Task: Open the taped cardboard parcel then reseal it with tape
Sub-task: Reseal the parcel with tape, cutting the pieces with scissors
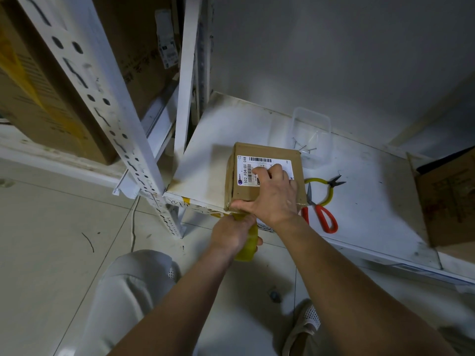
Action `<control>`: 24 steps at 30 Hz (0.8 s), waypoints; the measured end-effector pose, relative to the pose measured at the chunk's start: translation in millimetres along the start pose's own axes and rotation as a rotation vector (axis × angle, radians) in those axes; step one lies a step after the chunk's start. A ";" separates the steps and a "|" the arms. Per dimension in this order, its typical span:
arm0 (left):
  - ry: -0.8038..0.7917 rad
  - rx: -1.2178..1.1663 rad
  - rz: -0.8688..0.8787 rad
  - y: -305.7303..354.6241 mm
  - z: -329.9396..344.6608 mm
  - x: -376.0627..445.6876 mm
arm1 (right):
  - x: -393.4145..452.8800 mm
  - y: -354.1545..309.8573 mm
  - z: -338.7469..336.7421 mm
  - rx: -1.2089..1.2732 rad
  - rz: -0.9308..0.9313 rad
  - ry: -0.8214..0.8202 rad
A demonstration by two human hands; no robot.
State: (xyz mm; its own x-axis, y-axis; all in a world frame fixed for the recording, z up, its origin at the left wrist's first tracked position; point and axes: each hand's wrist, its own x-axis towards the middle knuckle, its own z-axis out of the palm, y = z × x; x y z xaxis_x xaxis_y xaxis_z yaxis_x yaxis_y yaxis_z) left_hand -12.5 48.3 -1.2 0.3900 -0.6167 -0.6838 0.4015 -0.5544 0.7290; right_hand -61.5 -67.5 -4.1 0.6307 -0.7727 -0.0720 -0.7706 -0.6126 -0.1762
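A small brown cardboard parcel (246, 186) with a white shipping label (246, 168) stands at the front edge of a white shelf (205, 140). My right hand (272, 194) lies on top of the parcel, fingers spread over the label and thumb along the near top edge. Just below the shelf edge, my left hand (231, 232) grips a yellow tape roll (248, 246). A short yellow strip of tape runs from the roll up to the parcel's near edge under my right thumb.
Red-handled scissors (321, 214) and yellow-handled pliers (326, 186) lie right of the parcel. A clear plastic tub (312, 124) with nails stands behind it. An open cardboard box (447, 199) sits at the far right. White perforated rack posts (102, 104) rise at left.
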 end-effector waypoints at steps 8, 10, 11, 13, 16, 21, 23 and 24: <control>0.082 -0.038 -0.048 -4.0 -3.6 5.7 | 1.7 4.4 0.1 -0.005 -0.047 -0.034; 0.139 -0.008 0.002 -21.1 -2.4 24.4 | 1.7 5.0 -0.2 0.010 -0.055 -0.030; 0.170 -0.010 0.019 -29.6 -2.2 32.9 | 1.3 5.5 0.4 0.011 -0.061 -0.022; 0.213 -0.016 0.074 -36.6 -2.4 36.4 | 0.3 4.9 -1.8 0.010 -0.076 -0.034; 0.213 -0.025 0.095 -14.8 1.1 2.7 | 2.1 10.9 -8.7 0.266 -0.021 -0.087; 0.181 -0.142 0.091 -13.1 8.2 -0.9 | -16.0 56.1 -0.7 0.616 0.521 0.466; 0.186 -0.182 0.072 -13.9 9.0 -0.1 | -29.3 78.5 12.6 0.371 0.709 0.346; 0.194 -0.210 0.053 -14.1 9.2 0.9 | -34.8 85.9 21.0 0.261 0.747 0.205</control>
State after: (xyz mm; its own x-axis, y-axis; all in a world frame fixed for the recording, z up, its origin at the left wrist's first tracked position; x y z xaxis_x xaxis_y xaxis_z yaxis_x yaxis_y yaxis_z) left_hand -25.5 50.4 -11.8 0.5584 -0.5117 -0.6529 0.5312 -0.3839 0.7552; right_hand -147.7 -89.8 -37.3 -0.0896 -0.9924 -0.0846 -0.9190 0.1152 -0.3771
